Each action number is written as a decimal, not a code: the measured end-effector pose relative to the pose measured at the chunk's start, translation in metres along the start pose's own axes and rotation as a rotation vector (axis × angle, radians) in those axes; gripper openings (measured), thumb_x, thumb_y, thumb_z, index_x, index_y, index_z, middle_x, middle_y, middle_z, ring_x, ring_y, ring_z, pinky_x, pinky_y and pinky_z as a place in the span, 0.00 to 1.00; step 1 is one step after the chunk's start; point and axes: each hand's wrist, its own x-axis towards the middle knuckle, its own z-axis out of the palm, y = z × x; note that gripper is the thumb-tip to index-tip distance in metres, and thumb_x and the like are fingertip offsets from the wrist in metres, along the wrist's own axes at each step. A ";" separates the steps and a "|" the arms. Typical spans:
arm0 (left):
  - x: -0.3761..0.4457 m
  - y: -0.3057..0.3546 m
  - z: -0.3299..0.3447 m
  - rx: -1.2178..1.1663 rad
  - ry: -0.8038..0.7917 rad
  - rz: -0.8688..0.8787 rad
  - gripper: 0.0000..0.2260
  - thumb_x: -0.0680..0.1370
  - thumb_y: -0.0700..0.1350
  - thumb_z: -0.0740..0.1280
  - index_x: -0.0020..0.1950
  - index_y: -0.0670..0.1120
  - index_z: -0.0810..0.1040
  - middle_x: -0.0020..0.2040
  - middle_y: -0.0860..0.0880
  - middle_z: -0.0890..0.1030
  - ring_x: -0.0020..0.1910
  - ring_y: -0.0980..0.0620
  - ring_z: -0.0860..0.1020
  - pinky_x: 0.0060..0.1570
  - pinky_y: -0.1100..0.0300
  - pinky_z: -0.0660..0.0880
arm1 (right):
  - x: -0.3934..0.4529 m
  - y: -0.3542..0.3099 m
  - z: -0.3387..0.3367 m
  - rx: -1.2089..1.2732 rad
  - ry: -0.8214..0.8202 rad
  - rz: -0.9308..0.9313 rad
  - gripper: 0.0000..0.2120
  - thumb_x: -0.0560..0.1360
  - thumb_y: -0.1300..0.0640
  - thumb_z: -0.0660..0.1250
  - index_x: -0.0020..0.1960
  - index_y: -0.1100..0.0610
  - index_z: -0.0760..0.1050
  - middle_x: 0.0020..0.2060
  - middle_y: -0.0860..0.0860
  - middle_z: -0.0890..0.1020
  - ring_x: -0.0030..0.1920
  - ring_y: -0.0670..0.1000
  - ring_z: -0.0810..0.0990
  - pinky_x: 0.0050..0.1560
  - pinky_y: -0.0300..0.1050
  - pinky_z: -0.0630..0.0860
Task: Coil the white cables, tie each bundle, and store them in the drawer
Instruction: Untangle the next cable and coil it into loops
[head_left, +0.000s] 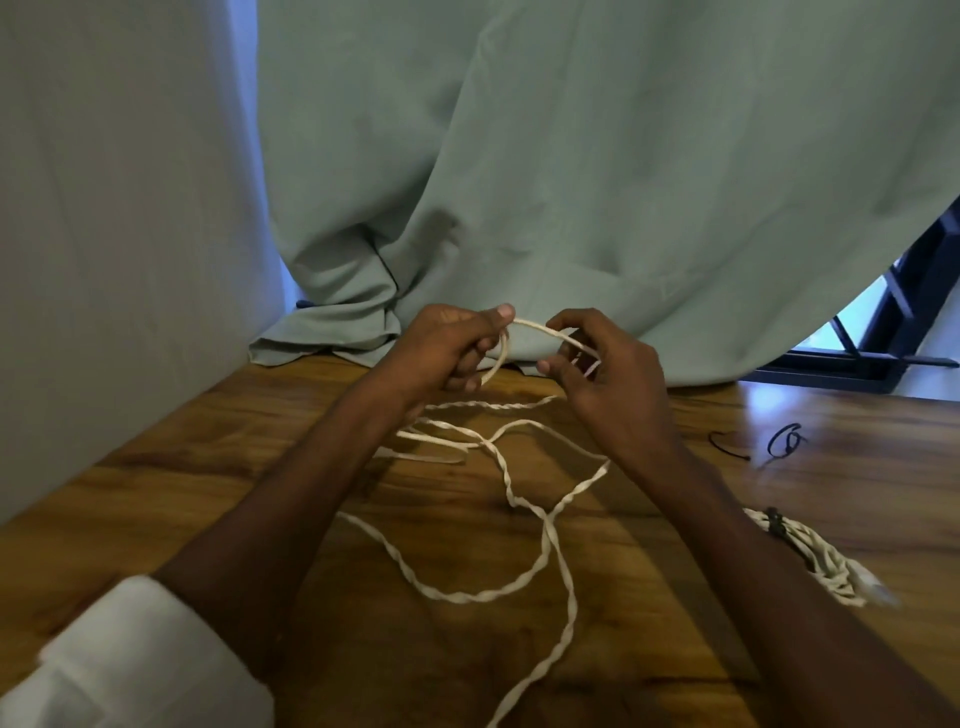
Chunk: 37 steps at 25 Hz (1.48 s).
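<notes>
Reaching up from the lower left of the frame, the left forearm leaves a rolled white sleeve (130, 660) and ends in the left hand (447, 348), raised above the wooden table (208, 467) at mid-frame. Its fingers are curled and its thumb presses on top, pinching the white cable (545, 525) where a strand bends into a small loop just right of the knuckles.

From that pinch a short span of cable runs rightward across the gap to the right hand (608, 364), whose arm comes in from the lower right. This hand's fingers are bent around the strand, with the forefinger and thumb closing on it, so both hands grasp the same cable a little apart.

Below the two hands the rest of the cable lies loose and twisted on the table, crossing itself at centre frame and trailing off the bottom edge.

Further right, at the lower right, a coiled white bundle (821, 561) with a dark tie around it rests on the table beside the right forearm. Above it, two black ties (784, 441) lie on the wood. A grey-green curtain (571, 156) hangs behind.
</notes>
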 end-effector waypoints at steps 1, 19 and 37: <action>0.003 -0.001 -0.002 -0.091 0.034 -0.044 0.20 0.82 0.53 0.69 0.33 0.47 0.74 0.22 0.50 0.63 0.21 0.52 0.59 0.30 0.58 0.67 | -0.001 0.004 0.002 -0.088 -0.027 -0.002 0.24 0.75 0.56 0.78 0.68 0.47 0.75 0.51 0.46 0.83 0.52 0.47 0.80 0.54 0.53 0.81; 0.022 -0.025 -0.043 -1.164 0.220 -0.206 0.23 0.86 0.47 0.60 0.30 0.47 0.69 0.18 0.51 0.59 0.13 0.55 0.55 0.24 0.66 0.70 | 0.010 0.035 0.001 1.264 0.052 0.857 0.13 0.84 0.69 0.59 0.67 0.62 0.74 0.50 0.59 0.88 0.44 0.54 0.89 0.37 0.43 0.84; 0.010 -0.049 0.032 0.267 0.208 0.017 0.22 0.88 0.56 0.53 0.41 0.44 0.73 0.34 0.45 0.86 0.35 0.49 0.86 0.41 0.61 0.79 | 0.010 0.043 0.015 1.114 0.060 1.106 0.06 0.80 0.71 0.65 0.52 0.66 0.79 0.38 0.59 0.84 0.34 0.52 0.84 0.33 0.45 0.84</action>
